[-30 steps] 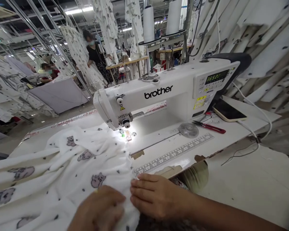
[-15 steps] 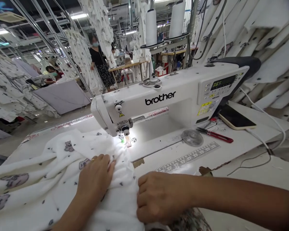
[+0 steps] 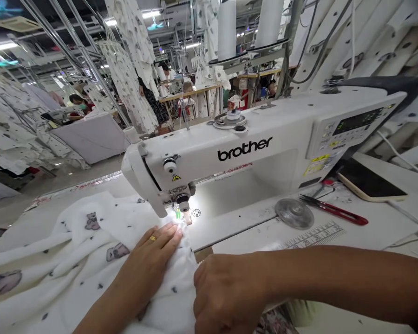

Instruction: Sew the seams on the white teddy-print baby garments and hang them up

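Observation:
White fabric printed with grey bears and small dark marks (image 3: 73,260) is bunched over the left of the machine table. Its gathered edge runs under the presser foot of a white brother sewing machine (image 3: 209,153), beside a lit needle area. My left hand (image 3: 156,250), a ring on one finger, lies flat on the fabric just in front of the presser foot, fingers stretched out towards it. Nearer to me, my right hand (image 3: 226,287) is closed on the fabric's right edge. Its fingertips are mostly hidden.
Red-handled thread snips (image 3: 337,211), a clear round bobbin-like disc (image 3: 294,214) and a phone (image 3: 371,180) with a cable lie on the right of the table. A ruler strip (image 3: 313,235) marks the table top. White thread cones (image 3: 227,30) stand above. People work behind.
My left hand has slid forward to the presser foot, and its bent fingers have straightened. My right hand keeps its hold on the edge. The view has moved closer to the machine.

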The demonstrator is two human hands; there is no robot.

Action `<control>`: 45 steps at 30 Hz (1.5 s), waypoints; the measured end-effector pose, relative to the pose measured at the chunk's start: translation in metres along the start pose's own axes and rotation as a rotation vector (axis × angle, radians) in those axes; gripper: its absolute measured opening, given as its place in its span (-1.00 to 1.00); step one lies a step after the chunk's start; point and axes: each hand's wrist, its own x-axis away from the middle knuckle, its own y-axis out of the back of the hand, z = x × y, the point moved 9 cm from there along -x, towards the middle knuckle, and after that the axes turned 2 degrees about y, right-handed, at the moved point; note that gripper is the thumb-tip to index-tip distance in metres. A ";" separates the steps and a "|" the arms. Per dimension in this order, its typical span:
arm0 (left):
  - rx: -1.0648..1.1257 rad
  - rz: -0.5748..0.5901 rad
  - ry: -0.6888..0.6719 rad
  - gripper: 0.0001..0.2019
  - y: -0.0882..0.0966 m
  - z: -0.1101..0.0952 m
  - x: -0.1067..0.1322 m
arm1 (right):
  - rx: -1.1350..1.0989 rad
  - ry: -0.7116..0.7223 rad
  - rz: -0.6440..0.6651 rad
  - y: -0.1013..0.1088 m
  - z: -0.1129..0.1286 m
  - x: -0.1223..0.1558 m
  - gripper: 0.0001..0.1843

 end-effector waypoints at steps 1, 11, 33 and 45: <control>0.013 0.007 0.012 -0.49 -0.002 0.005 -0.003 | 0.020 -0.001 -0.007 0.001 -0.001 0.000 -0.79; 0.075 0.014 -0.002 -0.57 0.010 0.003 -0.012 | 0.179 0.004 -0.071 0.008 -0.019 0.003 -0.97; 0.117 0.036 0.044 -0.56 -0.006 0.017 -0.010 | 0.319 -0.166 -0.149 0.020 -0.055 0.004 -0.79; 0.137 -0.014 0.047 -0.58 0.001 0.010 -0.002 | 0.266 -0.259 -0.205 0.022 -0.070 0.007 -0.77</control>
